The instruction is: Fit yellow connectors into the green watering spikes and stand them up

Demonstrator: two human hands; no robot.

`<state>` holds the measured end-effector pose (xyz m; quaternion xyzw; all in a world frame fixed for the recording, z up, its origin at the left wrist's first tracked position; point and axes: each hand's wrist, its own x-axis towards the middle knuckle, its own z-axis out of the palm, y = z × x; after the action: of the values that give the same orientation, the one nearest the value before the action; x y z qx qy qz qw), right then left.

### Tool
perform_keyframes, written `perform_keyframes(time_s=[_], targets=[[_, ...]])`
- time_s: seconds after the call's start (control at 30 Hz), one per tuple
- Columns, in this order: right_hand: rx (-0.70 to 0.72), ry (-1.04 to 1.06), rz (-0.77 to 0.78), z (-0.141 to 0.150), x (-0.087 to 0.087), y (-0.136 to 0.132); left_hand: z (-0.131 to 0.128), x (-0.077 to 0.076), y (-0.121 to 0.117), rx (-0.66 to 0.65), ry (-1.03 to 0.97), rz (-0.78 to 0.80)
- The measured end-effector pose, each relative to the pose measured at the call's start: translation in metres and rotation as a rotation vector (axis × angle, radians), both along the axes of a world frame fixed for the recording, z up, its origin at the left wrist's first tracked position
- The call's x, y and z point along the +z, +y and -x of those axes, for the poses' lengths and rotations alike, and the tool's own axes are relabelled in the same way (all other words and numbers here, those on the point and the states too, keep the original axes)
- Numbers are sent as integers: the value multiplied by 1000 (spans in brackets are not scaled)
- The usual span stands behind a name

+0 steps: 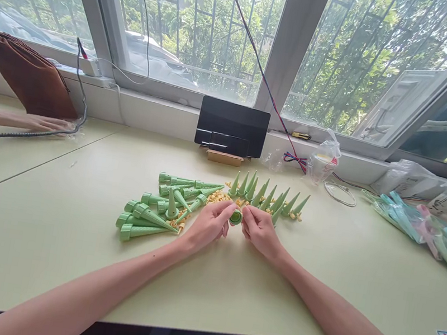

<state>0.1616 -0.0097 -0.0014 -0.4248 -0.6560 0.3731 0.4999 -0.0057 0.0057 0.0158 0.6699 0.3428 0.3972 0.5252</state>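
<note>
Head view: the left hand [210, 223] grips a round green piece [235, 217] over the surface [211, 296], open end wearer-ward, likely for seeing inside, the right hand [262, 231] curled close beside, its grip unclear.

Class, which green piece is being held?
The green piece between the left hand and right hand, round end facing us; other green pieces lie or stand on the table.

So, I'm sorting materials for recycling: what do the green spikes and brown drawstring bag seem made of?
Green spikes: probably moulded plastic, satin finish, from their even colour and crisp, repeated shape.
Brown drawstring bag: perhaps faux leather or smooth fabric, dull sheen; soft creases suggest something pliable.
</note>
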Motion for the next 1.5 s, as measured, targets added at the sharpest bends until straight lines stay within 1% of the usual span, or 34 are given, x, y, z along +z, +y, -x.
perform_keyframes(time_s=[0.17, 0.33, 0.47, 0.63, 0.77, 0.87, 1.0, 1.07, 1.13, 1.27, 1.4, 1.5], targets=[[22, 28, 39, 0, 0, 1, 1, -2, 1, -8, 36, -48], [44, 15, 54, -2, -3, 3, 2, 2, -1, -4, 83, -82], [54, -16, 50, -2, -2, 2, 2, 4, -3, -3, 116, -113], [71, -97, 9, -1, 2, 0, 2, -2, 0, -41, 128, -165], [57, -84, 1, 0, 1, -1, 3, -6, 3, -34, 84, -190], [72, -24, 54, 0, 1, -1, 3, -6, 4, -6, 94, -245], [112, 80, 189, 1, 4, -2, 3, -4, 3, 35, 173, -386], [121, 113, 235, 2, 6, -2, 2, -3, 2, 49, 181, -421], [120, 134, 256, 3, 7, -2, 1, -3, 1, 50, 171, -390], [90, 176, 277, 2, 4, 0, -2, -4, 0, 7, 120, -209], [47, 163, 243, 0, 1, 1, -4, -5, 0, -32, 71, -77], [17, 128, 199, 0, -1, 2, -5, -4, 3, -1, 39, 39]])
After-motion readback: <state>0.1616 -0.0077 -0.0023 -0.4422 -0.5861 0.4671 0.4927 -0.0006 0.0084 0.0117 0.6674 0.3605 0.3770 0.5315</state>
